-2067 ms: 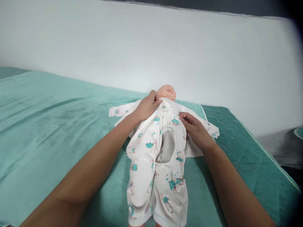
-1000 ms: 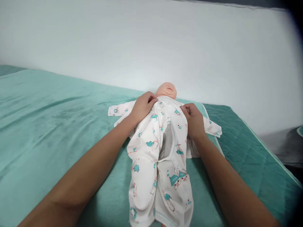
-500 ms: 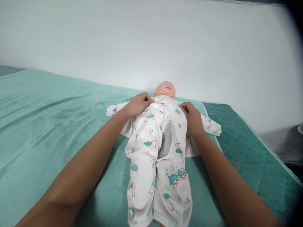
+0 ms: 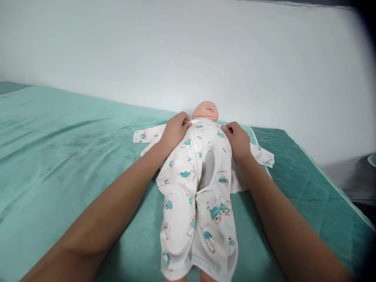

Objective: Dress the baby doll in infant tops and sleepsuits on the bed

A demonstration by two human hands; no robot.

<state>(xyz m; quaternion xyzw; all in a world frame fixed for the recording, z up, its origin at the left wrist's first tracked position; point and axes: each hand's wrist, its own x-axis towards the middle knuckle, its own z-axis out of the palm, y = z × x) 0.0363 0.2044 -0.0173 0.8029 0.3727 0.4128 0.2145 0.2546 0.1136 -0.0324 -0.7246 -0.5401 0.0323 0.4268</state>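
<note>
- Doll [image 4: 205, 110]: lies on its back on the bed [image 4: 82, 164], head end near the wall [image 4: 141, 51], legs [image 4: 178, 279] toward the camera. Printed trousers [image 4: 216, 213] cover its legs and trunk, top edge close under the head.
- Left hand [image 4: 175, 131]: fingers narrow, bunched on the top of the trousers at that side; looks like a pinch.
- Right hand [image 4: 238, 141]: fingers narrow too, thumb on the cloth at the opposite side of the same edge; looks like a pinch, undersides hidden.
- Risk: lopsided waist. Likely cause: one side pulled harder than the other.
- Risk: cloth slips from the fingers. Cause: only a small bit of thin, soft fabric seems to be held at each side.
- Risk: doll slides or its head bumps the wall. Cause: upward pull on the trousers, no hand bracing the body, wall close behind.
- Risk: shirt [image 4: 238, 181] bunches or gets caught. Cause: its loose hem lies spread beside the trousers, near the right forearm; the sleeves [image 4: 264, 156] stick out both sides.
- Risk: crotch opening [image 4: 208, 170] ends up off-centre or gaping. Cause: it already sits toward the right-hand half, so a twist would carry it further.
- Risk: cuffs ride up, baring more of the legs. Cause: too much upward pull; the hems already stop short of the frame's bottom edge.
- Can't tell: whether the fingers caught shirt cloth as well.
</note>
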